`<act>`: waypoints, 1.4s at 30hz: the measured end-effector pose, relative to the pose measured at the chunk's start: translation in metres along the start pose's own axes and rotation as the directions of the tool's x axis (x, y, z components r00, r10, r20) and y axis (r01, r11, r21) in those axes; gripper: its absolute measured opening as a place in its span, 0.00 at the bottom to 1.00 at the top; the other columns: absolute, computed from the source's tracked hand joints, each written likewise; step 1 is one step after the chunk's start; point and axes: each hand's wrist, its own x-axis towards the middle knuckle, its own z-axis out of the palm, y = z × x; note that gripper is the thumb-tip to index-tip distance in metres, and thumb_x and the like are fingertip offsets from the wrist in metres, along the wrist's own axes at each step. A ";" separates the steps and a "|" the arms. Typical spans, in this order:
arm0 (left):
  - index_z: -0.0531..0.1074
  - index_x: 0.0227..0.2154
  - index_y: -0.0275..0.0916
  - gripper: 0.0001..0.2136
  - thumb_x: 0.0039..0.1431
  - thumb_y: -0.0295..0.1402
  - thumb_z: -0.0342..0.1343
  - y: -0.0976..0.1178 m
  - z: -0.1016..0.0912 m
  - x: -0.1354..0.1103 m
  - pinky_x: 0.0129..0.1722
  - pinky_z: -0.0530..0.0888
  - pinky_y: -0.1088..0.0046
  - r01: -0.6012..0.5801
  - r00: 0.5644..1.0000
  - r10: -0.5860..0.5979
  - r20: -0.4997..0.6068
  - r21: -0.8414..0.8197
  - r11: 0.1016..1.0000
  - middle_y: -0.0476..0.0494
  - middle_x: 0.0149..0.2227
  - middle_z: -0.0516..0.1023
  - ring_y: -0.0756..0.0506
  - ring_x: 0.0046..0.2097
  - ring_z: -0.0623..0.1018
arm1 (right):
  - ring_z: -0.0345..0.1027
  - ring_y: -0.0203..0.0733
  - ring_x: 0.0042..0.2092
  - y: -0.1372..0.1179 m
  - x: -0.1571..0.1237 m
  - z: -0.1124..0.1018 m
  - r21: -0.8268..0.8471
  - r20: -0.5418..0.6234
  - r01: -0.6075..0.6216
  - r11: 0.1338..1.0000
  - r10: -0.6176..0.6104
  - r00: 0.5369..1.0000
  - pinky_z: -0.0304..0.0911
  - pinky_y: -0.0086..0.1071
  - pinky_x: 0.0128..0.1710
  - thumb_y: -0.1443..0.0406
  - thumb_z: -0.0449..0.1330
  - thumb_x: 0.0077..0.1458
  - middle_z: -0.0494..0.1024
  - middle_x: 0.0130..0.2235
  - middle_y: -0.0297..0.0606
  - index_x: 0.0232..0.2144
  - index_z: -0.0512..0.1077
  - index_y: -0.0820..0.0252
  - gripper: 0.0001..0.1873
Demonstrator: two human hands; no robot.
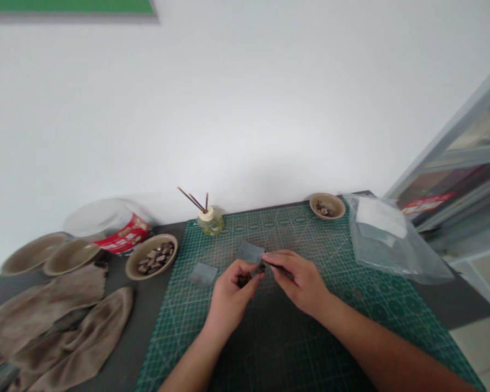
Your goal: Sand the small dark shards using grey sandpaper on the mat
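Note:
Both hands meet over the middle of a green cutting mat [351, 305]. My left hand [232, 288] is closed, pinching a small dark stone-like piece [243, 280] between thumb and fingers. My right hand [300, 280] is closed around a thin dark tool [269, 266] whose tip touches that piece. Two small grey squares lie on the mat just beyond the hands, one [249, 251] behind the fingers and one [203, 274] to the left.
A bowl of small stones [151, 257] sits left of the mat, with empty bowls [71, 256], a red-labelled tub [114, 228] and brown cloths [65, 321] further left. A reed diffuser [210, 220], a small bowl [327, 206] and a plastic bag [387, 239] stand at the back and right.

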 end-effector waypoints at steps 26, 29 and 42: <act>0.72 0.30 0.40 0.03 0.56 0.31 0.61 0.011 0.004 -0.009 0.34 0.69 0.75 -0.155 0.977 0.164 -0.137 0.075 0.985 0.48 0.32 0.76 0.49 0.33 0.73 | 0.64 0.42 0.60 0.006 -0.006 0.008 -0.244 0.049 0.052 0.968 -0.041 0.998 0.63 0.41 0.61 0.74 0.51 0.60 0.67 0.61 0.35 0.65 0.56 0.47 0.33; 0.70 0.27 0.39 0.05 0.55 0.31 0.60 0.008 0.003 -0.009 0.30 0.67 0.76 -0.123 0.983 0.136 -0.123 0.104 0.987 0.51 0.26 0.71 0.50 0.28 0.69 | 0.64 0.42 0.60 -0.001 -0.009 0.011 -0.232 0.071 0.116 0.966 -0.102 0.992 0.64 0.39 0.60 0.73 0.52 0.60 0.64 0.63 0.35 0.66 0.54 0.47 0.34; 0.67 0.26 0.40 0.06 0.56 0.31 0.58 0.006 0.006 -0.011 0.32 0.67 0.75 -0.110 0.990 0.118 -0.074 0.112 0.988 0.50 0.28 0.72 0.50 0.30 0.70 | 0.65 0.42 0.60 -0.005 -0.014 0.014 -0.268 0.120 0.173 0.948 -0.146 0.982 0.66 0.39 0.58 0.74 0.51 0.60 0.63 0.64 0.37 0.67 0.50 0.48 0.36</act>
